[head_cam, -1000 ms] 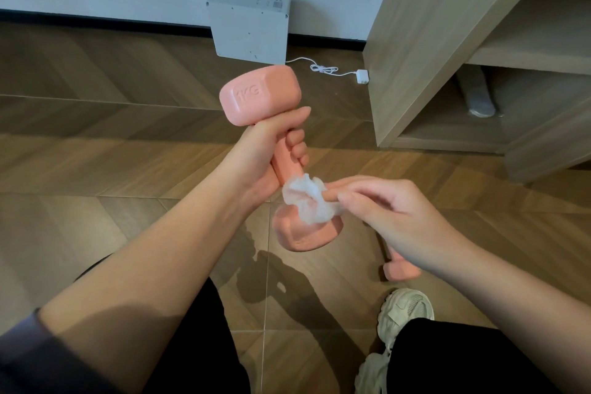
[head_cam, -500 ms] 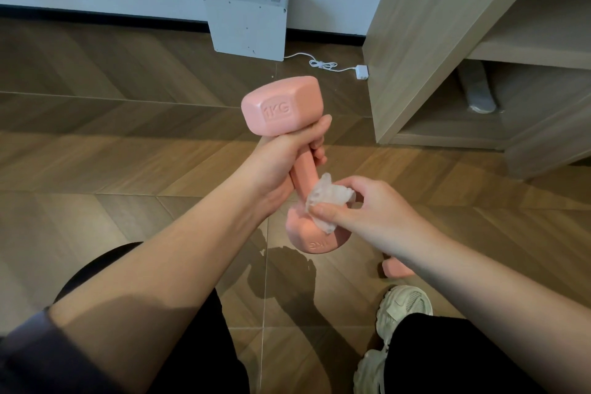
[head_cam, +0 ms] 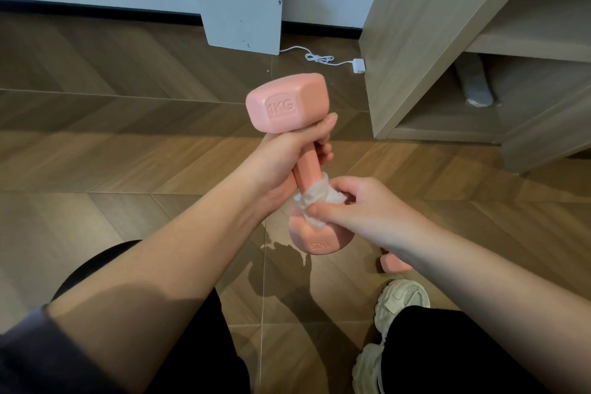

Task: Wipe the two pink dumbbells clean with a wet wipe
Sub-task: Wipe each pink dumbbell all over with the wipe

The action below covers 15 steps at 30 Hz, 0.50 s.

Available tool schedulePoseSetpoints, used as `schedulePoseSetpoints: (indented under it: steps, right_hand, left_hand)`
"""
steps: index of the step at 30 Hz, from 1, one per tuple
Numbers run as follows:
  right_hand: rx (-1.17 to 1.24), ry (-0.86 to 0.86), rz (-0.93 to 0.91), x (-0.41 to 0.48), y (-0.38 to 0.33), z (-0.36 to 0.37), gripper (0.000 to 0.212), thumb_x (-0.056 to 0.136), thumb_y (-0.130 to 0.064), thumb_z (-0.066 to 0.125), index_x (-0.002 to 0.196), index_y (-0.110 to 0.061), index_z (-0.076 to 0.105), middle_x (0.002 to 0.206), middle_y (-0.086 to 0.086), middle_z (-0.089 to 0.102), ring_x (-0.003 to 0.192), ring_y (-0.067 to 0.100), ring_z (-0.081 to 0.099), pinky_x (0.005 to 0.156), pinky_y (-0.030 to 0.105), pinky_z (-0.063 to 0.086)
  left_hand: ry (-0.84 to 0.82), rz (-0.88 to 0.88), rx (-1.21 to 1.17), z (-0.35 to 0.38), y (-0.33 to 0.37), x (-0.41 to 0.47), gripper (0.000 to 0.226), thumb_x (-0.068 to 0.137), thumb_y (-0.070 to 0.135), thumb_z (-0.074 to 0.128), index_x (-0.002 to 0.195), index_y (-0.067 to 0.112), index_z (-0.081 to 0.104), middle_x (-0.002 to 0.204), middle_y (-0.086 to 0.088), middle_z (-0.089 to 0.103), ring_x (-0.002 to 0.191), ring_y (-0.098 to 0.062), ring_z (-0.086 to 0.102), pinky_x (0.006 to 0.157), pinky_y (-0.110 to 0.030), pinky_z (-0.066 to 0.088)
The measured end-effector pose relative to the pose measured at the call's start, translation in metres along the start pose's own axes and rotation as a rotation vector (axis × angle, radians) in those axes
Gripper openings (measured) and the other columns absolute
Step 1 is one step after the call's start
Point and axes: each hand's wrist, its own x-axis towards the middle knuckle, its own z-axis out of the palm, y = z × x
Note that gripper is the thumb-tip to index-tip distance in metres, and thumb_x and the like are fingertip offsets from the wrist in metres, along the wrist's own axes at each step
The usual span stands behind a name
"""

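Observation:
A pink dumbbell (head_cam: pixel 287 102) marked 1KG stands almost upright in the air. My left hand (head_cam: pixel 287 157) grips its handle just under the top head. My right hand (head_cam: pixel 355 208) pinches a crumpled white wet wipe (head_cam: pixel 315 198), wrapped around the lower end of the handle where it meets the bottom head. A second pink dumbbell (head_cam: pixel 391 262) lies on the floor, mostly hidden behind my right forearm.
A wooden shelf unit (head_cam: pixel 415 35) stands at the right. A white box (head_cam: pixel 240 16) leans on the wall with a white cable and plug (head_cam: pixel 358 65) beside it. A pale sneaker (head_cam: pixel 399 301) and dark trouser legs fill the bottom edge.
My right hand moved the wipe from the bottom head up around the lower handle. The dumbbell shifted a little to the right and stands more upright.

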Motion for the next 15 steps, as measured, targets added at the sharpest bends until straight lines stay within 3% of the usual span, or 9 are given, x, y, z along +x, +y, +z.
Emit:
schedulePoseSetpoints:
  steps: [6, 10, 15]
  right_hand:
    - [0.001, 0.141, 0.066, 0.002, 0.004, 0.019, 0.032, 0.075, -0.041, 0.079, 0.1, -0.026, 0.068, 0.088, -0.011, 0.068, 0.081, 0.003, 0.061, 0.057, 0.021, 0.039]
    - [0.012, 0.207, -0.011, 0.002, 0.002, 0.021, 0.017, 0.079, -0.038, 0.077, 0.088, -0.025, 0.07, 0.072, -0.014, 0.066, 0.068, -0.004, 0.059, 0.048, 0.008, 0.037]
    - [0.13, 0.172, -0.082, -0.003, -0.004, 0.019, 0.012, 0.082, -0.033, 0.075, 0.085, -0.023, 0.072, 0.079, -0.006, 0.073, 0.07, 0.002, 0.067, 0.058, 0.017, 0.044]
  left_hand:
    - [-0.006, -0.029, 0.054, 0.014, -0.008, -0.006, 0.01, 0.08, 0.007, 0.071, 0.081, 0.012, 0.062, 0.068, 0.003, 0.058, 0.068, -0.012, 0.054, 0.071, -0.026, 0.049]
    - [0.001, -0.037, 0.052, 0.014, 0.0, -0.009, 0.006, 0.086, 0.009, 0.067, 0.083, 0.013, 0.063, 0.074, -0.002, 0.059, 0.076, -0.015, 0.058, 0.071, -0.022, 0.05]
    - [-0.008, -0.007, 0.306, 0.001, 0.012, -0.01, 0.01, 0.088, 0.018, 0.069, 0.09, 0.011, 0.063, 0.097, -0.012, 0.065, 0.096, -0.019, 0.06, 0.088, -0.03, 0.049]
